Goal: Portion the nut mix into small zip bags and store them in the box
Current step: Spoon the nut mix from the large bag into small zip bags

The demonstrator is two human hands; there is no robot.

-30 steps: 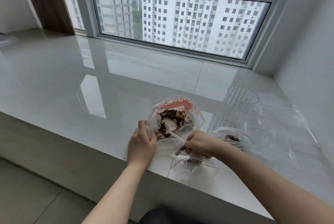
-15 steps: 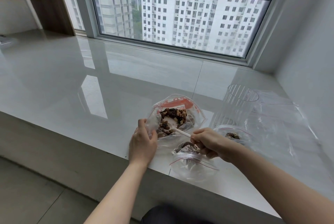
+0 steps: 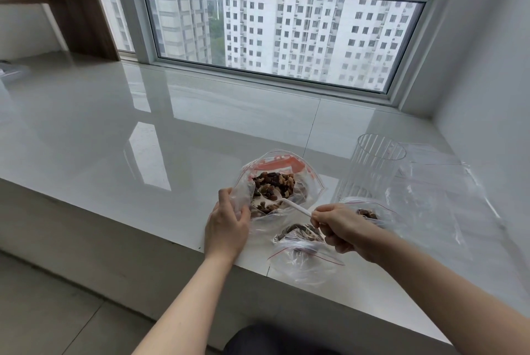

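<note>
Near the glossy white sill's [image 3: 143,131] front edge, the left hand [image 3: 228,224] grips the large clear nut-mix bag [image 3: 311,182]; the right hand [image 3: 341,230] pinches a white plastic spoon [image 3: 296,207], its bowl hidden among nuts.

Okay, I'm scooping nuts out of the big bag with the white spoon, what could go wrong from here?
1. The small clear zip bag with the red seal line lies near the edge of the glossy white ledge; a nudge from the right hand might push it off.
2. Only the left hand holds open the large clear bag of nut mix; if it sags, the white plastic spoon could spill nuts.
</note>
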